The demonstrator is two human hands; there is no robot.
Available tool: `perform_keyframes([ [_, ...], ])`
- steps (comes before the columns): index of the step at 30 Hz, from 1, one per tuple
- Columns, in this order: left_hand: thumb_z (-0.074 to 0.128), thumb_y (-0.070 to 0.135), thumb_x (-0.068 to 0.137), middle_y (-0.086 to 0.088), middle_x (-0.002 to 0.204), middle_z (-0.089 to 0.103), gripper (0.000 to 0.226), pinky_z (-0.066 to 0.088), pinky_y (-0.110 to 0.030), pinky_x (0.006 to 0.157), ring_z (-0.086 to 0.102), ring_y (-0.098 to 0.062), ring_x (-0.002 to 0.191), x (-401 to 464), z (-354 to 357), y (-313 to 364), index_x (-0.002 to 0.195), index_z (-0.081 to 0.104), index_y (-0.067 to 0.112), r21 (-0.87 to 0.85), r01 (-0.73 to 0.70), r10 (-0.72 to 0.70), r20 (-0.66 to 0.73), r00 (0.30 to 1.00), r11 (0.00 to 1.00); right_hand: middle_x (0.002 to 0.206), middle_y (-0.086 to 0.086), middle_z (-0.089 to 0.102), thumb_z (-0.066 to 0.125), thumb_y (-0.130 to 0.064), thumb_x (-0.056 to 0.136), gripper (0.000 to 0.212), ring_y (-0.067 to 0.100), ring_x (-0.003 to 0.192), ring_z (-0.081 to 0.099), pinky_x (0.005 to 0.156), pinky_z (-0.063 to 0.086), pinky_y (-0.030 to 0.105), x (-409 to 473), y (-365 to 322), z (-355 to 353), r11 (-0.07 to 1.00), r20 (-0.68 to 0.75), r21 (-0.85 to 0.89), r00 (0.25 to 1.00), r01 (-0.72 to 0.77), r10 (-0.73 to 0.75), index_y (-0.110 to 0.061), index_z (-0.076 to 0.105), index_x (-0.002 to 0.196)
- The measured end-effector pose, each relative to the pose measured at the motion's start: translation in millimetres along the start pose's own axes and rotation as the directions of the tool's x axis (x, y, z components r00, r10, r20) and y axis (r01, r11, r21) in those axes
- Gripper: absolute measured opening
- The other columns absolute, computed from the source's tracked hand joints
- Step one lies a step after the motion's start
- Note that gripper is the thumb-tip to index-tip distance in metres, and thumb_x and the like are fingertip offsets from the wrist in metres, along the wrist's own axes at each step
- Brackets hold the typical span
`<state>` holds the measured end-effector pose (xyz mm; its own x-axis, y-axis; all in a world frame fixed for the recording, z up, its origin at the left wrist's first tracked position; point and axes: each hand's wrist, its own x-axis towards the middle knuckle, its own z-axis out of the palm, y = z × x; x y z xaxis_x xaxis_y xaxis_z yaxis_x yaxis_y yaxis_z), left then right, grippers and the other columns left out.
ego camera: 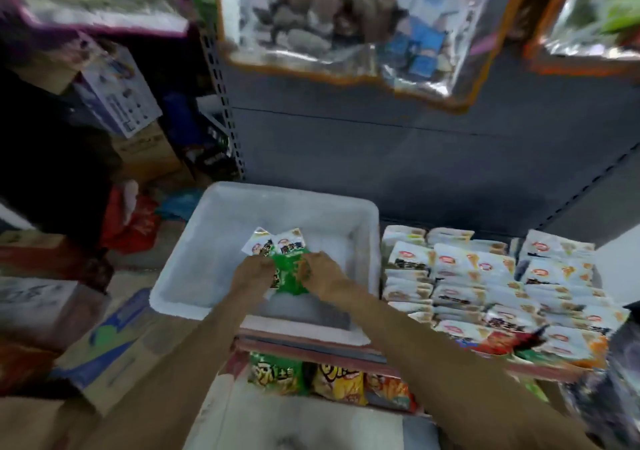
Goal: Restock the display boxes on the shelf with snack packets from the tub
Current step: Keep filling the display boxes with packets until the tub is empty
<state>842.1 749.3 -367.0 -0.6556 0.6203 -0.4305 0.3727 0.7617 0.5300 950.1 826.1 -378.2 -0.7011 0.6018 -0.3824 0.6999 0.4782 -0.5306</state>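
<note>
Head view. A white rectangular plastic tub [214,241] sits on the shelf edge, nearly empty: only a small bunch of glossy foil snack packets [277,259], white-topped with green lower halves, is left in it, near the middle. Both hands are inside the tub at that bunch. The left hand [252,271] is curled against the packets' left edge; the right hand [320,271] is closed on their right edge, fingers overlapping the green print. Motion blur hides the fingertips, so whether each hand pinches the film or merely presses against it cannot be confirmed; together they appear to gather the bunch between them.

Immediately right of the tub, touching or just beside its wall, stand the cardboard display boxes [585,356], already densely filled with rows of similar white packets [485,276]. Below the shelf lip, larger green and yellow crisp bags [311,377] are visible.

Assessment: the packets look light, thin and pliable, with slick film that is likely to slide packet on packet. A loose stack could fan out or drop. Best hold is judged to be across the flat faces, squeezing the bunch from both edges; the crimped seams offer a firmer pinch. Contents may crush under hard pressure.
</note>
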Motion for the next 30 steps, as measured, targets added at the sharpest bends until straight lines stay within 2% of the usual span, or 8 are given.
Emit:
perform_keyframes([
  [5, 0.058, 0.012, 0.074, -0.016, 0.086, 0.067, 0.012, 0.047, -0.033, 0.071, 0.065, -0.027, 0.087, 21.5, 8.3, -18.8, 0.081, 0.064, 0.004, -0.207, 0.008, 0.037, 0.212, 0.977, 0.978, 0.149, 0.012, 0.03, 0.049, -0.012, 0.094, 0.046, 0.032, 0.136, 0.03, 0.109, 0.028, 0.035, 12.8, 7.2, 31.6, 0.992, 0.051, 0.017, 0.991, -0.121, 0.12, -0.01, 0.043, 0.139],
  [8, 0.053, -0.009, 0.083, 0.004, 0.043, 0.053, 0.03, 0.039, -0.016, 0.048, 0.054, -0.008, 0.048, 19.9, 9.0, -11.7, 0.061, 0.051, 0.011, -0.39, 0.081, 0.024, 0.257, 0.966, 0.917, 0.13, 0.017, 0.053, 0.049, -0.005, 0.09, 0.034, 0.033, 0.122, 0.048, 0.099, 0.041, 0.032, 19.4, 8.1, 37.1, 0.965, 0.038, 0.166, 0.979, -0.203, 0.2, -0.002, 0.058, 0.122],
  [15, 0.056, -0.008, 0.088, -0.011, 0.082, 0.057, 0.01, 0.041, -0.012, 0.047, 0.055, -0.006, 0.052, 22.1, 12.1, -8.5, 0.097, 0.06, -0.007, -0.569, 0.154, 0.011, 0.276, 0.961, 0.808, 0.091, 0.017, 0.064, 0.054, 0.012, 0.081, 0.03, 0.034, 0.097, 0.062, 0.08, 0.05, 0.038, 19.0, 13.0, 22.9, 0.774, -0.152, 0.593, 0.913, -0.223, 0.379, -0.017, 0.058, 0.087],
  [18, 0.062, 0.0, 0.087, -0.007, 0.086, 0.06, 0.012, 0.047, -0.018, 0.059, 0.057, -0.011, 0.069, 16.2, 6.7, -8.3, 0.089, 0.056, 0.01, -0.642, 0.116, 0.086, 0.274, 0.958, 0.758, 0.072, 0.002, 0.052, 0.057, 0.008, 0.084, 0.038, 0.014, 0.067, 0.054, 0.059, 0.046, 0.022, 8.0, 13.3, 5.4, 0.714, -0.174, 0.686, 0.921, -0.14, 0.347, -0.021, 0.042, 0.103],
  [21, 0.061, 0.002, 0.088, -0.004, 0.085, 0.062, 0.014, 0.051, -0.018, 0.055, 0.063, -0.007, 0.064, -1.2, -1.3, -0.6, 0.091, 0.051, 0.012, -0.688, 0.012, 0.182, 0.209, 0.961, 0.726, 0.076, 0.005, 0.056, 0.063, 0.0, 0.085, 0.043, 0.018, 0.072, 0.058, 0.071, 0.052, 0.031, -2.0, 12.3, -17.6, 0.657, -0.215, 0.754, 0.935, -0.026, 0.283, -0.017, 0.047, 0.122],
  [24, 0.061, 0.004, 0.088, -0.005, 0.085, 0.066, 0.014, 0.051, -0.018, 0.052, 0.063, -0.009, 0.064, -21.1, -5.1, 15.7, 0.099, 0.052, 0.009, -0.672, -0.147, 0.315, 0.136, 0.939, 0.726, 0.086, 0.016, 0.063, 0.062, -0.003, 0.088, 0.018, 0.025, 0.082, 0.062, 0.086, 0.051, 0.045, -23.5, 14.1, -43.9, 0.607, -0.289, 0.789, 0.93, 0.096, 0.229, 0.002, 0.062, 0.105],
  [26, 0.062, 0.004, 0.088, -0.003, 0.082, 0.068, 0.015, 0.051, -0.021, 0.053, 0.063, -0.01, 0.066, -34.0, -1.7, 32.2, 0.096, 0.053, 0.012, -0.667, -0.223, 0.395, 0.117, 0.911, 0.711, 0.08, 0.013, 0.061, 0.062, -0.004, 0.088, 0.001, 0.02, 0.075, 0.059, 0.078, 0.052, 0.04, -44.1, 20.4, -62.7, 0.579, -0.371, 0.791, 0.908, 0.199, 0.194, -0.004, 0.062, 0.088],
  [30, 0.064, 0.007, 0.086, 0.009, 0.07, 0.066, 0.019, 0.05, -0.019, 0.056, 0.06, 0.003, 0.059, -63.6, 21.7, 81.6, 0.084, 0.053, 0.022, -0.601, -0.388, 0.533, 0.075, 0.843, 0.699, 0.066, 0.008, 0.055, 0.064, -0.004, 0.086, 0.008, 0.013, 0.061, 0.052, 0.059, 0.044, 0.026, -88.4, 52.8, -102.6, 0.606, -0.494, 0.742, 0.846, 0.287, 0.203, 0.003, 0.059, 0.085],
])
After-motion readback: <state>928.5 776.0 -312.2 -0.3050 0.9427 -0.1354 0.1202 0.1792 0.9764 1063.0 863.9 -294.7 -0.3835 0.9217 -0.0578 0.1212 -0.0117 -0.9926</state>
